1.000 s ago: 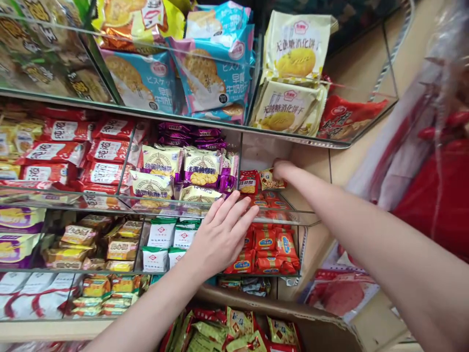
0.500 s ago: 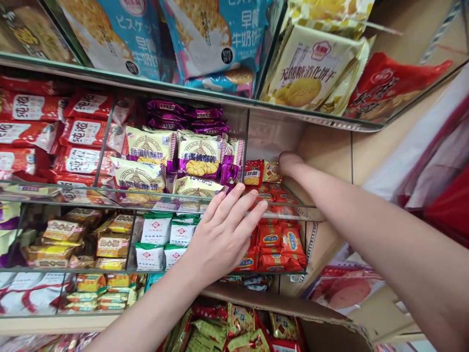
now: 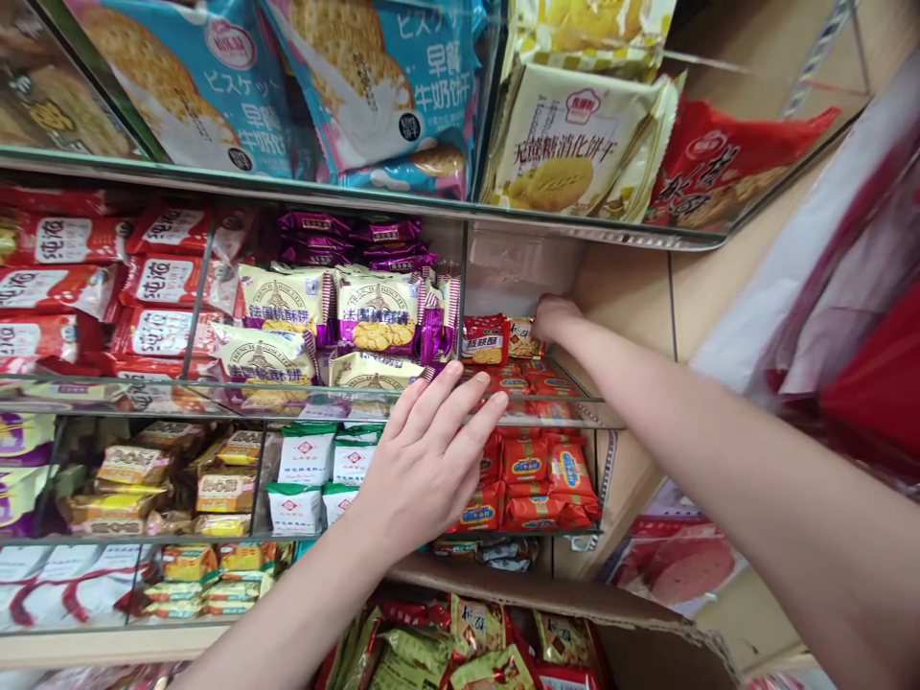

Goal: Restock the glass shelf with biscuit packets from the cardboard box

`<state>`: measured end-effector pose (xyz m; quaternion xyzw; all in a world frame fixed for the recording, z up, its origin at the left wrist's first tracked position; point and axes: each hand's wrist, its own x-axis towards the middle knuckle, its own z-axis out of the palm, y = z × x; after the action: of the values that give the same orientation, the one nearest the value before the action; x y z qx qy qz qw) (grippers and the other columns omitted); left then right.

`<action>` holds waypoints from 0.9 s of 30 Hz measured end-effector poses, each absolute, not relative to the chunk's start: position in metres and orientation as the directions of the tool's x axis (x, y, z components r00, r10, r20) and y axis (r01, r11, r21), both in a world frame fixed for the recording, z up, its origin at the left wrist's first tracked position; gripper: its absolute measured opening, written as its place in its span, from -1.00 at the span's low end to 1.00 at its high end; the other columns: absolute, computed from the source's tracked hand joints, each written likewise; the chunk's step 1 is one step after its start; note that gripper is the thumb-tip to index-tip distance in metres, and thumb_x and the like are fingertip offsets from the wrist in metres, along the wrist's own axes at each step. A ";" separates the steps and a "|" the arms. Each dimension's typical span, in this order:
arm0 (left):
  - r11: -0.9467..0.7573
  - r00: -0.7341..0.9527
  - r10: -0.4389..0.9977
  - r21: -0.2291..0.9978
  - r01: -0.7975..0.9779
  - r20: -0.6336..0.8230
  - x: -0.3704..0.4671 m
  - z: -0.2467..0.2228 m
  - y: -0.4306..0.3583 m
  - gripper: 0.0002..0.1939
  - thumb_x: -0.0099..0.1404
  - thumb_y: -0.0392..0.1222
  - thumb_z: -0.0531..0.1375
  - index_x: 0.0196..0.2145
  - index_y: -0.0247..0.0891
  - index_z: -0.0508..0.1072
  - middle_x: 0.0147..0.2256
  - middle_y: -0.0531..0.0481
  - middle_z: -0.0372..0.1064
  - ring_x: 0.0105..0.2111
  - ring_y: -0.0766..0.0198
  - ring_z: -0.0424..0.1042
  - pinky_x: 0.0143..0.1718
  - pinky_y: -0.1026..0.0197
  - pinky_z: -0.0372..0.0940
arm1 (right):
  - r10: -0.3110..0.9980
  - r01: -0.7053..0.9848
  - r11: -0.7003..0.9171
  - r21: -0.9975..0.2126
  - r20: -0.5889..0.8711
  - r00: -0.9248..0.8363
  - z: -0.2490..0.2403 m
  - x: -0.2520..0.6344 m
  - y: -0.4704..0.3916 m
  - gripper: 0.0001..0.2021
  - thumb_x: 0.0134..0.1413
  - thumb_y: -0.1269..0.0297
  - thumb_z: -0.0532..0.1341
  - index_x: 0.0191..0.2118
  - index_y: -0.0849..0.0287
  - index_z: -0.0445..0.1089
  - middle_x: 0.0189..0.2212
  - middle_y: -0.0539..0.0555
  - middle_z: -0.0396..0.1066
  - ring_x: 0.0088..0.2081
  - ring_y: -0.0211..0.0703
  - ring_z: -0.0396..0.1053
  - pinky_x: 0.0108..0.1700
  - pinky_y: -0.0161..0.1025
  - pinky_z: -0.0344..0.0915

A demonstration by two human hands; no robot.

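My left hand (image 3: pixel 435 460) lies with fingers stretched out against the front glass edge of the middle shelf, palm down, holding nothing. My right hand (image 3: pixel 555 314) reaches deep into the right-end compartment; its fingers are hidden behind the wrist and a packet. Right beside it is a yellow-and-red walnut cookie packet (image 3: pixel 524 337), touching or nearly touching the hand. A red walnut cookie packet (image 3: pixel 484 339) stands to the left of that one. Both sit at the back, above rows of small red-orange packets (image 3: pixel 532 379) in the same compartment.
A cardboard box (image 3: pixel 546 594) with red and yellow-green packets stands below the shelves. Cream-and-purple biscuit packets (image 3: pixel 378 311) fill the compartment to the left, behind a glass divider (image 3: pixel 462 287). The upper glass shelf (image 3: pixel 402 201) overhangs my right hand. A wooden side panel (image 3: pixel 636 297) bounds the right.
The view has shifted slightly, so the shelves and both arms appear a little further left. My hands keep nearly the same places on the shelf.
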<state>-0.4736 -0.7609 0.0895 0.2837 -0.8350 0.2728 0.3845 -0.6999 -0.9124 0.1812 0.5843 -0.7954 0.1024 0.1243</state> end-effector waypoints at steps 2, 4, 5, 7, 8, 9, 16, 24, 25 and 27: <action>0.685 -0.545 -0.264 -0.243 -0.686 0.796 -0.474 0.089 -0.762 -0.49 0.20 -0.28 0.06 0.12 -0.23 0.16 0.13 -0.08 0.14 0.19 0.06 -0.08 0.18 0.00 -0.19 | -0.899 -0.955 0.292 -0.047 0.327 -0.290 0.180 -0.698 -0.908 -0.49 -0.21 0.45 0.25 -0.03 0.44 0.26 -0.11 0.40 0.25 -0.09 0.06 0.30 -0.17 -0.22 0.26; 0.682 -0.547 -0.265 -0.247 -0.689 0.794 -0.474 0.089 -0.763 -0.49 0.20 -0.26 0.06 0.12 -0.23 0.15 0.12 -0.08 0.15 0.19 0.06 -0.07 0.17 -0.01 -0.19 | -0.893 -0.958 0.274 -0.080 0.349 -0.285 0.181 -0.695 -0.903 -0.52 -0.19 0.46 0.23 -0.03 0.41 0.27 -0.10 0.39 0.24 -0.10 0.03 0.30 -0.18 -0.23 0.26; 0.679 -0.546 -0.264 -0.249 -0.691 0.795 -0.474 0.089 -0.763 -0.49 0.20 -0.26 0.06 0.12 -0.23 0.15 0.12 -0.08 0.16 0.19 0.06 -0.07 0.17 0.00 -0.19 | -0.888 -0.960 0.262 -0.098 0.365 -0.279 0.184 -0.693 -0.899 -0.53 -0.17 0.47 0.21 -0.03 0.40 0.26 -0.09 0.38 0.23 -0.11 0.03 0.31 -0.19 -0.24 0.26; 0.672 -0.545 -0.260 -0.256 -0.695 0.797 -0.473 0.089 -0.764 -0.48 0.19 -0.26 0.07 0.12 -0.21 0.15 0.11 -0.09 0.17 0.18 0.06 -0.05 0.17 0.00 -0.19 | -0.873 -0.963 0.235 -0.129 0.408 -0.267 0.192 -0.687 -0.891 -0.57 -0.13 0.46 0.18 -0.03 0.36 0.26 -0.07 0.37 0.19 -0.12 0.03 0.31 -0.20 -0.22 0.27; 0.668 -0.547 -0.262 -0.259 -0.697 0.795 -0.473 0.089 -0.764 -0.48 0.19 -0.27 0.07 0.12 -0.21 0.15 0.10 -0.09 0.18 0.18 0.06 -0.05 0.17 0.00 -0.19 | -0.864 -0.965 0.221 -0.141 0.430 -0.261 0.198 -0.683 -0.884 -0.59 -0.11 0.45 0.16 -0.04 0.34 0.26 -0.05 0.36 0.18 -0.13 0.04 0.31 -0.21 -0.20 0.27; 0.665 -0.550 -0.266 -0.262 -0.699 0.792 -0.473 0.090 -0.763 -0.48 0.19 -0.28 0.07 0.12 -0.21 0.15 0.10 -0.09 0.18 0.18 0.06 -0.05 0.17 0.00 -0.19 | -0.858 -0.967 0.208 -0.150 0.447 -0.254 0.204 -0.679 -0.876 -0.61 -0.09 0.43 0.14 -0.06 0.32 0.27 -0.05 0.34 0.17 -0.13 0.04 0.31 -0.21 -0.19 0.26; 0.666 -0.566 -0.302 -0.255 -0.701 0.767 -0.473 0.096 -0.753 -0.48 0.17 -0.28 0.06 0.11 -0.27 0.17 0.13 -0.14 0.13 0.20 0.04 -0.10 0.17 -0.03 -0.17 | -0.607 -0.830 -0.553 0.077 0.646 0.464 0.158 -0.644 -0.719 -0.81 0.11 0.36 -0.02 -0.36 0.22 0.32 -0.38 0.10 0.33 -0.30 -0.17 0.27 -0.21 -0.24 0.20; 0.699 -0.547 -0.287 -0.219 -0.681 0.786 -0.481 0.094 -0.745 -0.44 0.13 -0.26 0.09 0.11 -0.21 0.12 0.17 -0.14 0.02 0.21 0.00 -0.18 0.15 -0.13 -0.15 | -0.903 -0.879 -0.365 -0.307 -0.113 0.415 -0.046 -0.677 -0.632 -0.58 -0.14 0.38 0.22 -0.06 0.26 0.27 -0.08 0.21 0.28 -0.06 -0.03 0.24 -0.03 -0.20 0.18; 0.721 -0.548 -0.263 -0.216 -0.659 0.794 -0.482 0.086 -0.743 -0.45 0.13 -0.28 0.09 0.10 -0.17 0.11 0.19 -0.12 -0.02 0.22 0.01 -0.21 0.14 -0.15 -0.13 | -0.919 -0.895 -0.285 -0.343 -0.166 0.357 -0.061 -0.686 -0.635 -0.48 -0.19 0.38 0.25 0.00 0.28 0.22 -0.02 0.24 0.22 -0.01 -0.02 0.20 0.01 -0.21 0.14; 0.795 -0.603 -0.214 -0.222 -0.565 0.769 -0.483 0.066 -0.739 -0.48 0.14 -0.32 0.09 0.07 -0.11 0.14 0.19 -0.10 -0.05 0.22 0.03 -0.21 0.12 -0.15 -0.06 | -0.924 -0.908 -0.190 -0.372 -0.246 0.294 -0.083 -0.702 -0.642 -0.48 -0.23 0.36 0.27 -0.03 0.31 0.25 -0.04 0.25 0.24 0.00 -0.02 0.19 0.03 -0.21 0.12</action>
<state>-0.4826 -0.7388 0.0660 0.2249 -0.8657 0.2282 0.3847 -0.7019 -0.6421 -0.0828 0.7713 -0.5938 0.0166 -0.2287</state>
